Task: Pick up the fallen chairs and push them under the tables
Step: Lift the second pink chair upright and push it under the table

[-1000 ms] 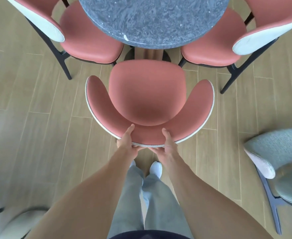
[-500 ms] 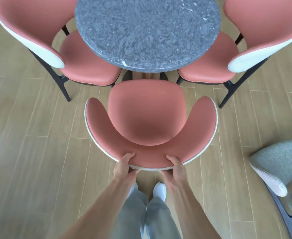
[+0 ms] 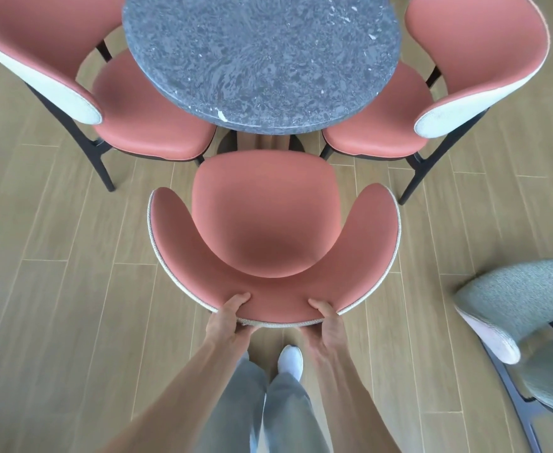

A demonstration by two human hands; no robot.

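Both hands close on the curved top rim of the pink chair: the left hand and the right hand have thumbs over its smooth inner side. Its rounded seat stands upright just beside the near edge of the round, speckled grey stone surface.

Single view from a wide-angle camera worn on the person's head, facing forward and steeply down. Nearest the lens, at the lower edge, are the forearms, trouser legs and one white shoe. The left hand and right hand lie just below centre, on the back of the pink chair. The round grey table fills the top centre. Straight floor boards bow toward the margins. No second view is available for overlap.
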